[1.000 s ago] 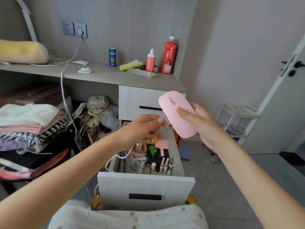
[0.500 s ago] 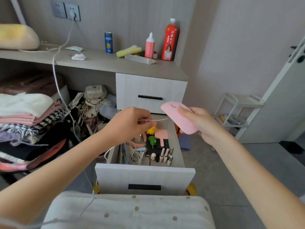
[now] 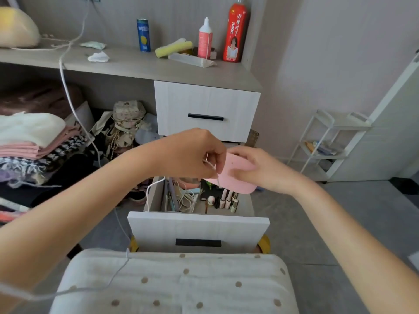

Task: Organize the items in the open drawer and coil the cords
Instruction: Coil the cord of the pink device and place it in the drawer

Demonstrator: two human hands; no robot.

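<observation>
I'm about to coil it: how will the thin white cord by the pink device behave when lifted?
Likely floppy: the white cord sags in loose curves below the left hand. Probably light, as a fingertip pinch holds it. May snag, trailing past the drawer and over the cushion.

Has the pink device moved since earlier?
Yes: the pink device dropped from level with the closed upper drawer to below it, over the open drawer.

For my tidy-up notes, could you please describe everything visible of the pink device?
The pink device is a smooth, rounded shell, plastic by its look, with one small dark dot on top. It is held tilted above the open drawer. The right hand grips its right side; the left hand pinches a thin white cord at its left edge.
</observation>
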